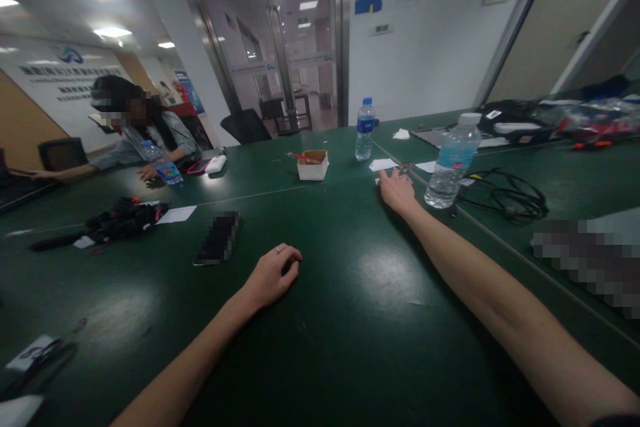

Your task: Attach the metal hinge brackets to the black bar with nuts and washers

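My left hand (273, 275) rests on the dark green table (350, 293) with its fingers curled in loosely, holding nothing; a ring shows on one finger. A dark phone (217, 238) lies just left of it. My right hand (397, 190) is stretched far forward, palm down, fingers reaching toward small white paper slips (383, 164) and a small dark object at the table seam. A clear water bottle with a white cap (451, 161) stands just right of that hand.
A small open white box (313, 165) and a second, blue-labelled bottle (365, 129) stand further back. Black cables (515, 195) lie right of the bottle. A black bundle (113, 221) lies at left. Another person (135, 137) sits at the far left.
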A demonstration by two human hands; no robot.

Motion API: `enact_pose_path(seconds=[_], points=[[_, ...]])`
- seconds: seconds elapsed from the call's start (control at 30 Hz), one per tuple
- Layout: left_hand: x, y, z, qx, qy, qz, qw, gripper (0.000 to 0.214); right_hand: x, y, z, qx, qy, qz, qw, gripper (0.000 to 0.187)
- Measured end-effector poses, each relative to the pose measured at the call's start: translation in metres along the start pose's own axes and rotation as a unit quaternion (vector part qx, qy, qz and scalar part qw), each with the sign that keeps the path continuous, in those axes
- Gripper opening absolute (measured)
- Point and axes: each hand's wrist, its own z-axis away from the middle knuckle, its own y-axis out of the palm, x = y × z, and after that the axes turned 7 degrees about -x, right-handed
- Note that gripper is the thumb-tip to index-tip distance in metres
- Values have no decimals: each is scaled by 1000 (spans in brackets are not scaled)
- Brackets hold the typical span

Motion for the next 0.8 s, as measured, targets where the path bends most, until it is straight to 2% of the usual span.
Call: enact_pose_path(seconds=[0.43,0.8], points=[[-1,-1,1,0,-3,0,1000,19,-2,-1,-2,36,4,-29,999,34],[-2,-1,1,10,-8,4,1000,18,-7,5,-26,112,49,-91,988,28]])
